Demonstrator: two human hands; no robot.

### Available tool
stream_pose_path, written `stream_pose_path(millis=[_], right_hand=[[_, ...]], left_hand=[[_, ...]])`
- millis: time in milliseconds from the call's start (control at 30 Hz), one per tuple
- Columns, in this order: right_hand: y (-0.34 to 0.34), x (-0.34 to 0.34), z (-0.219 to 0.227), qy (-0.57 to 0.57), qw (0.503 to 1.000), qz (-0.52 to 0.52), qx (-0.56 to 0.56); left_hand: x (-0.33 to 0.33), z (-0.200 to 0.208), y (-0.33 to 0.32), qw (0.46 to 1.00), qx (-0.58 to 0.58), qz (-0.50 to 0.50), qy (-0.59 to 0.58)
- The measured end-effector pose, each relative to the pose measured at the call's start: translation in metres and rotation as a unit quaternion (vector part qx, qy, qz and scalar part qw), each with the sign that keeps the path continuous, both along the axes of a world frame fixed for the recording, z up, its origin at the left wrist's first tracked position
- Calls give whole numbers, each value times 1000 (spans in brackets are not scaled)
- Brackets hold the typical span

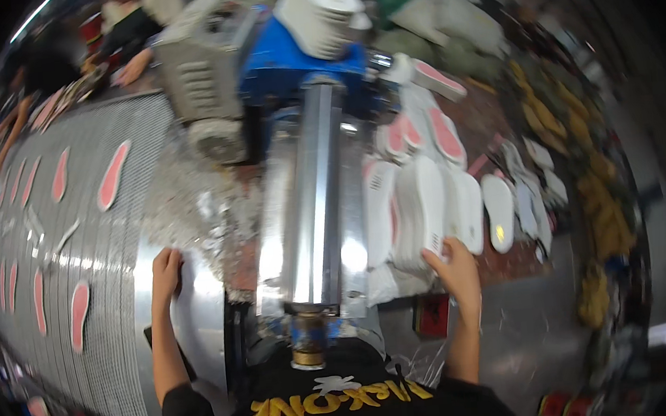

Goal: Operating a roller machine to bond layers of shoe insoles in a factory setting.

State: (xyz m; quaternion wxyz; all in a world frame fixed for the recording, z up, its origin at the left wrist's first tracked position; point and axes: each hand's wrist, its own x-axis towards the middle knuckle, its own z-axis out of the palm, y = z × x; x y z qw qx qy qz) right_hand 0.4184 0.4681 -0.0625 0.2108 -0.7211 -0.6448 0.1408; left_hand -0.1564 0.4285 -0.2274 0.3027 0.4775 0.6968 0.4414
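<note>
Right hand: The worker's right hand (456, 270) meets the near end of a stack of white insoles (426, 200), thumb and fingertips slightly parted at its edge; whether they have a firm hold cannot be told.
Left hand: The left hand (166, 272), its fingers curled in, is over the edge of a metal plate (200, 319) beside the conveyor; anything inside the grip is hidden.
Insoles: The white stack lies right of the roller among other white insoles, with a separate white insole (498, 213) farther right and pink-faced ones (447, 138) beyond.
Roller: A shiny metal roller (318, 201) runs lengthwise between the two hands, in front of a blue machine body (268, 59).
Machine top: A tall white stack (320, 15) sits on the blue body, just right of a grey motor housing (198, 69).
Conveyor: Pink insoles with pale rims (115, 175) are spread over a grey mesh belt (104, 260) at left.
Background: Another person's hand (134, 67) shows past the belt's far end; pale sacks (459, 15) are heaped at the upper right.
Bench: A red box (432, 316) sits below the insoles, near the right forearm.
</note>
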Motion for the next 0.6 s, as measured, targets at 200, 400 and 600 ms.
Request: stream_pose_path(millis=[200, 400, 600], right_hand=[[0, -8, 5, 28, 999, -47, 2], [-4, -6, -6, 29, 998, -45, 36], [-3, 17, 23, 498, 851, -75, 149]], left_hand=[[-2, -11, 4, 998, -18, -47, 36], [4, -9, 11, 996, -59, -59, 41], [-6, 8, 6, 959, -172, -128, 185]])
